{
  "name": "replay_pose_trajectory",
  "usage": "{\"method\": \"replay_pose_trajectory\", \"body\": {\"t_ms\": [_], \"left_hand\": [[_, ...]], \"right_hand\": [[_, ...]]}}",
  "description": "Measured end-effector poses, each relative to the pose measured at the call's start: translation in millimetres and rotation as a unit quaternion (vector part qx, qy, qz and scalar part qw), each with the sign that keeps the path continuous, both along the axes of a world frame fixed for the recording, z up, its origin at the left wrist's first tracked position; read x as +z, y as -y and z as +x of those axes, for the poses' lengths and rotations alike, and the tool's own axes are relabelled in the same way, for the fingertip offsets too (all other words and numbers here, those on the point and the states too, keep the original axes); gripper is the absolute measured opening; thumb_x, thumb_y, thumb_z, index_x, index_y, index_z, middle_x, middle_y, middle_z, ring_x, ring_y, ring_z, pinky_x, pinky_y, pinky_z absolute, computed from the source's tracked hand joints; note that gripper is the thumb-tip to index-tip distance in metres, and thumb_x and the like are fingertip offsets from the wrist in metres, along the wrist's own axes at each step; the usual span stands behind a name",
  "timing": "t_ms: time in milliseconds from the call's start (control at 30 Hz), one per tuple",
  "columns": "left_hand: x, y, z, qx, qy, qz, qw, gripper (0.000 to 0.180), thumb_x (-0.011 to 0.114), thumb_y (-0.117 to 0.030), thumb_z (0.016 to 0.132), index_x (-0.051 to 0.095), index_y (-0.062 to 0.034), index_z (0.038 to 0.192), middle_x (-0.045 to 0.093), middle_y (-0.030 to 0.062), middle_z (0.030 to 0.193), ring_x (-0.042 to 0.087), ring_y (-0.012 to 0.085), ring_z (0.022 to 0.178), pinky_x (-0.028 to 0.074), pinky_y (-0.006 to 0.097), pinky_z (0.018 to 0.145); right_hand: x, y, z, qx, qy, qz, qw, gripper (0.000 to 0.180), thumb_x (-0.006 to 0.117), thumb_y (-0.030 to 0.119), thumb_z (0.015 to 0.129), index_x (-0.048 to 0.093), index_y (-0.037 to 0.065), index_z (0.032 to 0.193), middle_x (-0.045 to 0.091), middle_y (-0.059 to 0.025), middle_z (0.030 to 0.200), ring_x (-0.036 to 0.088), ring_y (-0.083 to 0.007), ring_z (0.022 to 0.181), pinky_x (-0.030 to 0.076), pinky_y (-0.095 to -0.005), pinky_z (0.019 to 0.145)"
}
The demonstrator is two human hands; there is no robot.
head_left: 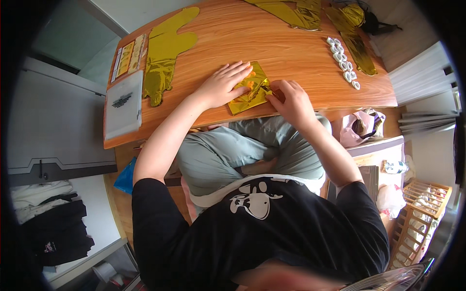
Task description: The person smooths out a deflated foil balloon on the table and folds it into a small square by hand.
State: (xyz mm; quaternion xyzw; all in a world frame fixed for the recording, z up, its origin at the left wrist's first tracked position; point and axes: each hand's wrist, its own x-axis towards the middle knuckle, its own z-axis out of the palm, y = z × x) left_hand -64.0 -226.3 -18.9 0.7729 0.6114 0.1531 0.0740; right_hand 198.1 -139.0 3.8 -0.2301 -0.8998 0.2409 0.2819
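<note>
A piece of shiny gold foil [246,103], folded into a small rectangle, lies near the table's front edge; it looks like a flat foil balloon. My left hand [224,84] rests on its left side, palm down with fingers stretched out. At the foil's right edge, my right hand [291,99] pinches a corner between thumb and curled fingers. Creases run across the foil between my two hands, and part of it is hidden under the left one.
A flat gold foil balloon [167,53] lies to the left, beside a clear plastic packet [124,105] and a printed card pack [128,58]. More gold foil [301,14] lies at the far side. Several small white rolls [343,63] sit at right on the wooden table [218,43].
</note>
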Motion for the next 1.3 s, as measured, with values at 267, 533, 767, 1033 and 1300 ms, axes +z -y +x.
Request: {"method": "replay_pose_trajectory", "body": {"t_ms": [267,533,767,1033,1300], "left_hand": [[7.6,-3.2,-3.4,0.0,0.041,-0.049,0.998,0.068,0.049,-0.048,0.106,0.031,-0.0153,0.162,0.029,0.0104,0.168,0.024,0.0284,0.156,0.016,0.047,0.128],[7.0,0.2,-0.3,-0.011,-0.012,-0.034,0.999,0.083,0.056,-0.059,0.098,0.027,-0.0157,0.163,0.028,0.0108,0.168,0.023,0.0287,0.157,0.016,0.047,0.128],[4.2,1.0,4.8,0.001,-0.037,0.002,0.999,0.083,0.057,-0.058,0.098,0.031,-0.0124,0.162,0.031,0.0099,0.167,0.027,0.0292,0.155,0.021,0.048,0.126],[-0.4,1.0,5.0,0.001,-0.074,0.038,0.997,0.081,0.055,-0.058,0.099,0.032,-0.0111,0.161,0.032,0.0101,0.167,0.029,0.0294,0.154,0.023,0.048,0.125],[-2.1,3.0,6.1,0.005,-0.083,0.013,0.996,0.079,0.053,-0.054,0.102,0.027,-0.011,0.163,0.029,0.0115,0.168,0.027,0.0302,0.155,0.022,0.047,0.126]], "right_hand": [[-23.5,4.8,-12.3,-0.066,-0.082,0.018,0.994,0.019,0.073,0.004,0.086,0.067,0.003,0.104,0.073,-0.0154,0.092,0.073,-0.0307,0.082,0.059,-0.0379,0.073],[-24.8,9.9,-15.1,-0.095,-0.073,0.007,0.993,0.018,0.071,0.004,0.087,0.067,0.003,0.104,0.072,-0.0144,0.09,0.071,-0.0312,0.082,0.058,-0.0392,0.073],[-20.4,13.3,-6.8,-0.022,-0.056,0.074,0.995,0.018,0.07,0.007,0.09,0.067,0.003,0.107,0.071,-0.0148,0.091,0.068,-0.0332,0.089,0.056,-0.0412,0.081],[-11.1,22.3,-3.8,0.045,0.032,0.184,0.981,0.038,0.068,0.021,0.094,0.06,0.003,0.127,0.066,-0.0131,0.126,0.064,-0.0302,0.108,0.053,-0.0424,0.093],[-17.1,36.6,-8.5,0.065,0.1,0.228,0.966,0.066,0.07,0.037,0.091,0.051,0.006,0.147,0.056,-0.0104,0.146,0.06,-0.0305,0.115,0.051,-0.0403,0.098]]}}
